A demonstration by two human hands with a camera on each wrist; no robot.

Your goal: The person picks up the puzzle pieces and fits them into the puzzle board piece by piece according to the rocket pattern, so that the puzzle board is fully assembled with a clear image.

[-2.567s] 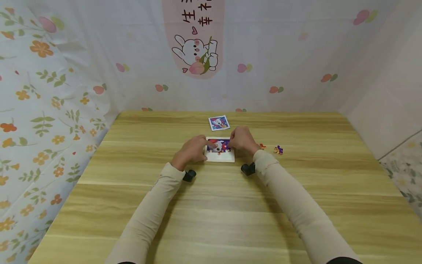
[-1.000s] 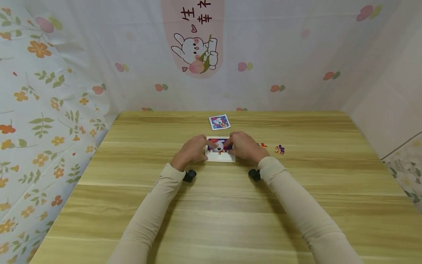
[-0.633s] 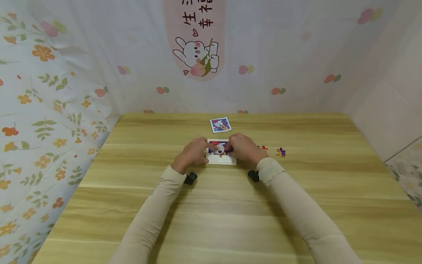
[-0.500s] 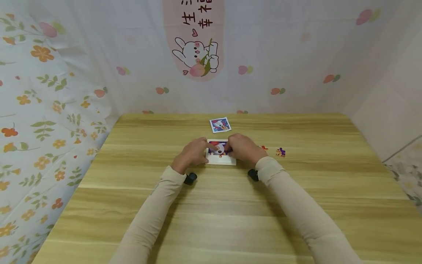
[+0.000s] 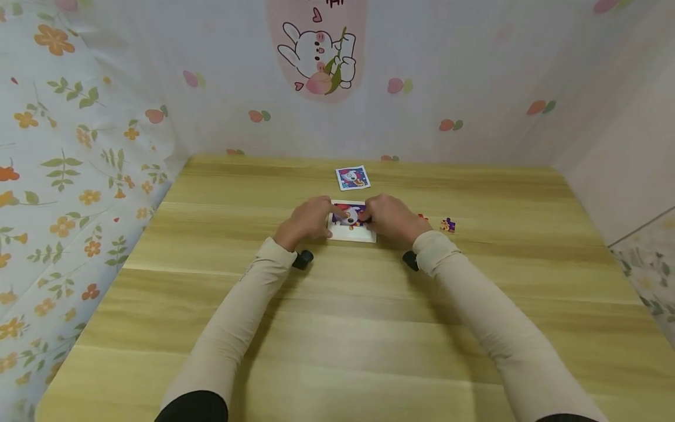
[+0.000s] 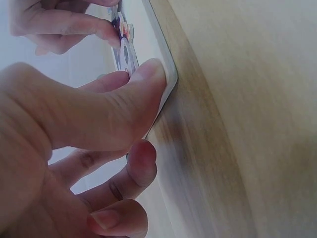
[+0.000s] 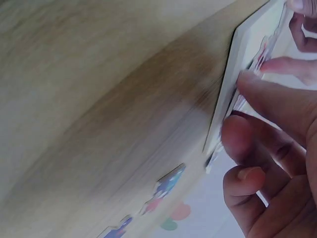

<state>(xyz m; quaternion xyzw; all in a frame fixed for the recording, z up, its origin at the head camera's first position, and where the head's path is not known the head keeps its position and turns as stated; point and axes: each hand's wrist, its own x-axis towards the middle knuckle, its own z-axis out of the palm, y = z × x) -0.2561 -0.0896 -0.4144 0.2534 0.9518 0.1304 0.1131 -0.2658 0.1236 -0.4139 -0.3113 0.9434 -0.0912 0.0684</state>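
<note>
A small white-framed jigsaw tray lies on the table, its upper part filled with pieces forming a cartoon picture. The near part shows bare white. My left hand grips the tray's left side. In the left wrist view its thumb lies on the near corner, while the index finger reaches over the picture. At the right side, my right hand holds the tray's edge, thumb on the rim and other fingers bent beside it. The right hand's fingers hide the picture's right end.
Behind the tray lies a printed picture card. Loose puzzle pieces sit to the right: a purple and yellow one, and a red one partly behind the right hand. The wooden table meets a patterned cloth at the back.
My right hand has shifted from pinching at the picture's right edge to pressing further over it. The left hand keeps its place on the tray. The head view has tilted slightly downward.
</note>
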